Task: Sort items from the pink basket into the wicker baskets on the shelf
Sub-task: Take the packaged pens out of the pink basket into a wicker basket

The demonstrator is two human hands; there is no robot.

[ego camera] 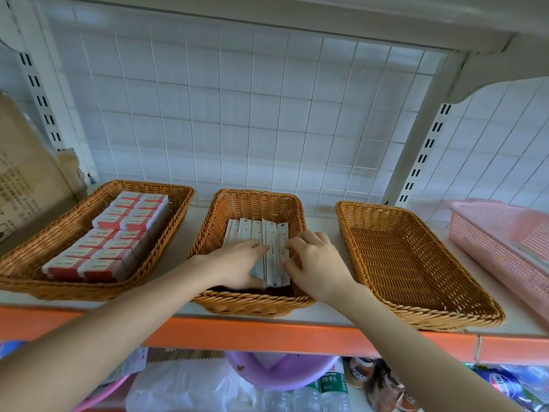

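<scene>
Left grip (pixel 237 261), right grip (pixel 319 263) on five packets (pixel 274 233).

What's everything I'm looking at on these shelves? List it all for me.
wicker baskets: three, tan, in a row on the shelf; right one empty
boxes: many, red and white, left wicker basket
packets: several, white, middle wicker basket
pink basket: one, shelf's right end
carton: one, brown, shelf's left end
basin: one, purple, below the shelf
bottles: several, clear and brown, below the shelf
left hand: flat on the packets
right hand: fingers curled on the packets' right edge
</scene>
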